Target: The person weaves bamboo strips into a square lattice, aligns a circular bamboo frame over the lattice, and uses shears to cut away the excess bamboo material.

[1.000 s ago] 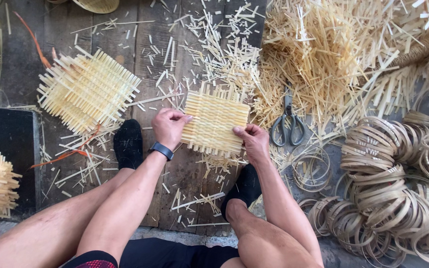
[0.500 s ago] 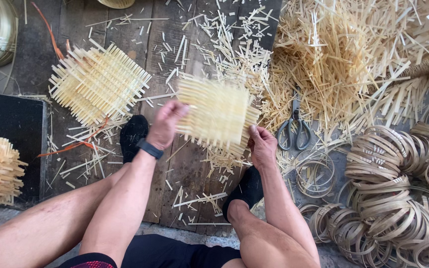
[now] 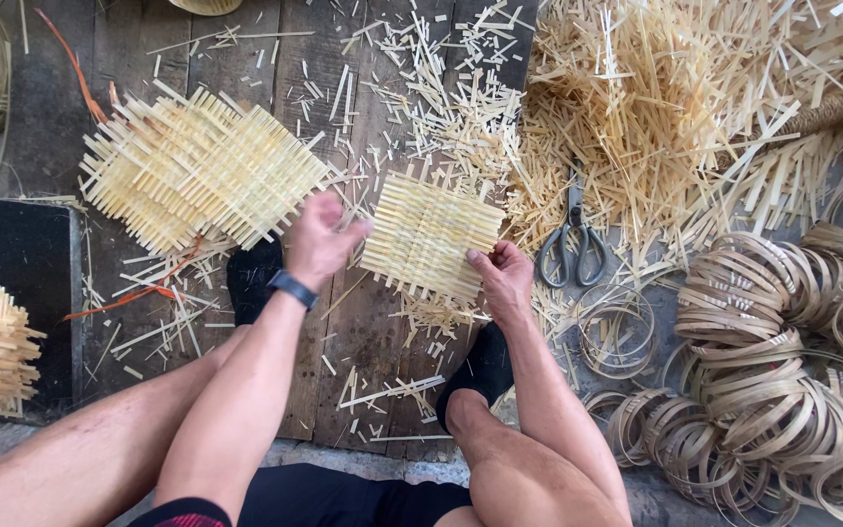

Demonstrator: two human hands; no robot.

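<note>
So the small woven mat [image 3: 431, 237] lies flat on the dark wooden floor [image 3: 363, 381], right between the person's two feet in black socks and a bit ahead of them. It's a squarish panel of pale bamboo strips, turned a little so its corners point roughly up-left and down-right; I can't pick out a real long axis, though the top strips run mostly left to right.

The right hand [image 3: 501, 278] is the one actually on it. Its grip is pinched on the mat's lower right edge, fingers curled over the strips, so the mat lies up and to the left of that hand. The left hand [image 3: 316, 239] is just off the mat's left edge, blurred, fingers loosely spread (nothing in it that I can make out), with a dark wristband [image 3: 292, 288] on the wrist. Whether its fingertips touch the edge I can't tell. So the right hand is nearer and holding; the left is just beside it with a released grip.

Around it: a bigger woven mat [image 3: 202, 166] lies further left, well apart from the small one. A pair of scissors [image 3: 572, 244] lies just right of the right hand, at the foot of a big heap of loose bamboo strips [image 3: 695, 107]. Coiled bamboo rings [image 3: 782, 361] pile up on the far right, and offcuts are scattered everywhere.
</note>
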